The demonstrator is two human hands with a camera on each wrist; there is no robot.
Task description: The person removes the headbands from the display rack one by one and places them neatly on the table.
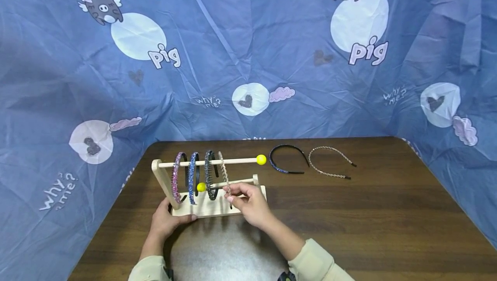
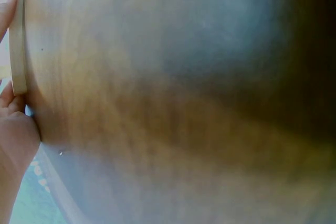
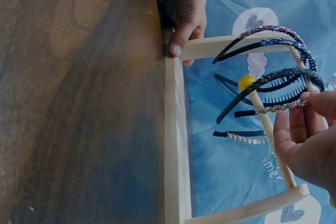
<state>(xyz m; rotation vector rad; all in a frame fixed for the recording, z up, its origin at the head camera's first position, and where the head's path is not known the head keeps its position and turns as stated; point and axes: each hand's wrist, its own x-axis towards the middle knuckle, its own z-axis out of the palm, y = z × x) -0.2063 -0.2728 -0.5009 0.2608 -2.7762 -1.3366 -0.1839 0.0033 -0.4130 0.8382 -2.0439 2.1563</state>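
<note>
A wooden headband stand [image 1: 217,210] with two rods tipped by yellow balls is near the table's front. My left hand [image 1: 165,221] holds its base at the left end, the thumb along the front edge. My right hand [image 1: 253,206] pinches one side of a thin beaded headband [image 1: 223,169], which loops over the upper rod. Farther left on that rod hang a pink glitter headband [image 1: 175,181], a blue glitter headband [image 1: 192,179] and a dark toothed headband [image 1: 208,173]. In the right wrist view, the pinched headband's black tip [image 3: 244,114] sticks out past my fingers.
Behind the stand to the right, a dark blue headband [image 1: 276,168] and another beaded headband [image 1: 324,172] lie on the brown wooden table [image 1: 369,220]. A blue printed cloth [image 1: 217,35] surrounds the table at the back and sides. A yellow ball [image 1: 261,159] ends the upper rod.
</note>
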